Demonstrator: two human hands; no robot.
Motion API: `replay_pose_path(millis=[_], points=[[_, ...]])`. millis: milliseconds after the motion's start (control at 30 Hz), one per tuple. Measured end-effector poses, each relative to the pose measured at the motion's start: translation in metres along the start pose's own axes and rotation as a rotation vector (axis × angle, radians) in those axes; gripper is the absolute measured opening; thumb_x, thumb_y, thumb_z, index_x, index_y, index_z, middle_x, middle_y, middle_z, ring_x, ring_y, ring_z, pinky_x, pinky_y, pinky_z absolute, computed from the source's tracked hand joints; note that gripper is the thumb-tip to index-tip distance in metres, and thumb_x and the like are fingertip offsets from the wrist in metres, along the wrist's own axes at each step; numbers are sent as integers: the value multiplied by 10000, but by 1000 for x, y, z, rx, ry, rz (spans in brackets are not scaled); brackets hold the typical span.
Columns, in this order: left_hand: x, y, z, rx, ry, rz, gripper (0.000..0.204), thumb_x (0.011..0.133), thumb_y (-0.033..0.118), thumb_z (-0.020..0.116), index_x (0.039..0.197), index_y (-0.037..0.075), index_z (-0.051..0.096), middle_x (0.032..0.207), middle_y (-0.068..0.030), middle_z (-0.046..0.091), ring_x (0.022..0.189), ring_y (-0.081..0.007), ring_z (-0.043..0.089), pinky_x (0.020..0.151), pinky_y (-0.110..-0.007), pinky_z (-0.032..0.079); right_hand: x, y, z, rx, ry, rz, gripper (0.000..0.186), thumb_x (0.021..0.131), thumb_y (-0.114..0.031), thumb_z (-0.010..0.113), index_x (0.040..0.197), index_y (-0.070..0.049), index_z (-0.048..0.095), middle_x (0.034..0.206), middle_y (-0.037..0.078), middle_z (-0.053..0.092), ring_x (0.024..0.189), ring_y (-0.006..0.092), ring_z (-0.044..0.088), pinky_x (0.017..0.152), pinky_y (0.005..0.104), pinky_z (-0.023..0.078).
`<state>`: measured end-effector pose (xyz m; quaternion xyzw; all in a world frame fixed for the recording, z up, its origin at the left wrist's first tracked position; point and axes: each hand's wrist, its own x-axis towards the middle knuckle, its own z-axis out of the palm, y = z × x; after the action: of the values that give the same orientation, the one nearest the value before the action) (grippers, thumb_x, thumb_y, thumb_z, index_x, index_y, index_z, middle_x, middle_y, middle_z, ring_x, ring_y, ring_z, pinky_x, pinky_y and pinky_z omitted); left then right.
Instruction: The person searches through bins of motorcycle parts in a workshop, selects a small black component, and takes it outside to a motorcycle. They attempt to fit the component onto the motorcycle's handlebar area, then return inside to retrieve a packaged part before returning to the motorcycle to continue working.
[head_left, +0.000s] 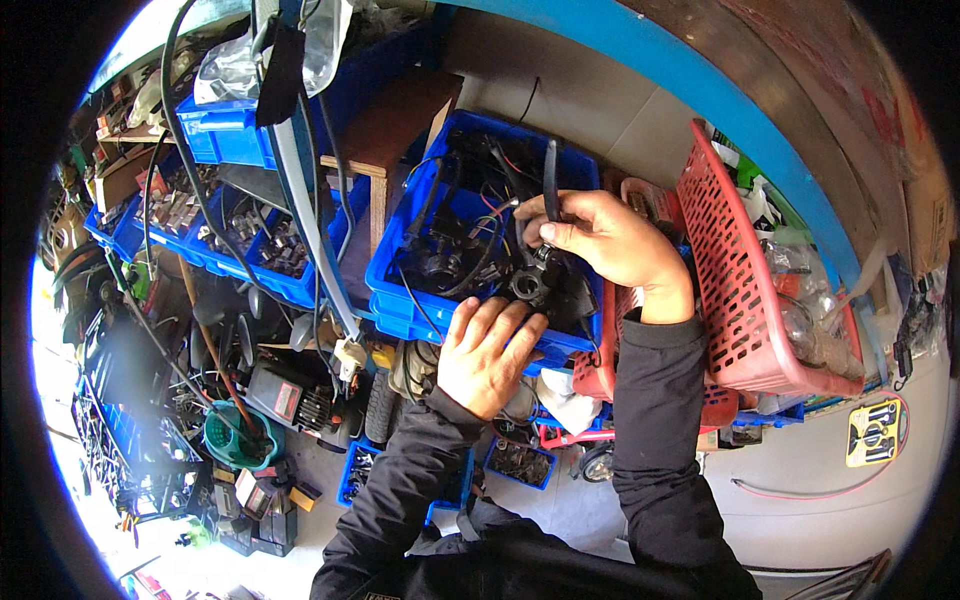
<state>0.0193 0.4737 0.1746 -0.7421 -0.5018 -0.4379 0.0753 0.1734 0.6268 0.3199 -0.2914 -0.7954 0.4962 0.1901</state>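
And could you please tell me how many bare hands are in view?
2: the left hand at the near edge of the blue bin, and the right hand, its fingers around a black lever. No others show.

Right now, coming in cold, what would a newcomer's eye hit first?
The blue bin of dark parts at centre, where the right hand grips an upright black lever and the left hand lies over the near edge. Next, the big red basket at right, then the teal bucket at lower left.
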Motion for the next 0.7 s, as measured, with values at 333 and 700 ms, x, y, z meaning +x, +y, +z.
replay_pose_path(millis=[333, 700], points=[[1, 0, 2, -8, 48, 7, 574, 746, 273, 870, 1277, 176, 676, 1285, -34, 674, 1240, -281, 604, 1148, -528, 387, 11, 12, -9, -698, 507, 358, 460, 981, -348, 760, 947, 100, 660, 833, 286, 717, 775, 385, 766, 696, 470, 584], [2, 2, 0, -24, 41, -6, 568, 734, 255, 876, 1263, 167, 689, 1284, -34, 675, 1250, -283, 603, 1146, -520, 392, 12, 8, -12, -463, 734, 308, 477, 1016, -367, 751, 905, 94, 702, 695, 81, 664, 554, 162, 651, 459, 346, 549]])
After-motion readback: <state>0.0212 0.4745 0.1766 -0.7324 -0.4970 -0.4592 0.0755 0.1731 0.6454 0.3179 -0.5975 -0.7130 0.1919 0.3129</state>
